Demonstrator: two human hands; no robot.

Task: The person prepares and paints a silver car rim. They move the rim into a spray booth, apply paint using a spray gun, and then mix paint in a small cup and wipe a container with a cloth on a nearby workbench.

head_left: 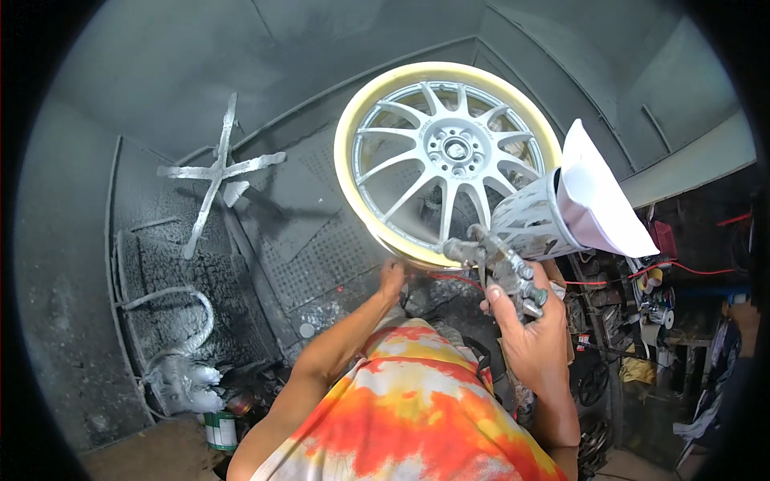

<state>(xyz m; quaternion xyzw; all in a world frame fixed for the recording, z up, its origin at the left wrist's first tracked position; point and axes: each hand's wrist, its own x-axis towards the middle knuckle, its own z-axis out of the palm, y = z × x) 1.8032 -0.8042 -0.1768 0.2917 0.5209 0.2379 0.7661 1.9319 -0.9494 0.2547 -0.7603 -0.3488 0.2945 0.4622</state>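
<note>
A spoked car wheel (437,177), silver-grey with a yellowish outer lip, faces up in front of me. My right hand (529,330) grips a paint spray gun (489,260), its nozzle by the wheel's near right edge. A faint mist shows between the nozzle and the spokes. Attached to the gun is a paint-smeared cup (533,220), with a white paper-like sheet (597,196) at its mouth. Below the wheel's near left lip, my left hand (392,276) is closed, fingers curled. What it holds, if anything, is hidden.
Grey panels (265,56) enclose the far side. A paint-coated cross-shaped stand (218,170) rises at left, above a dusty filter-like panel (216,309). A red hose (589,282) runs right toward cluttered shelves (662,321). A green-and-white can (220,431) stands lower left.
</note>
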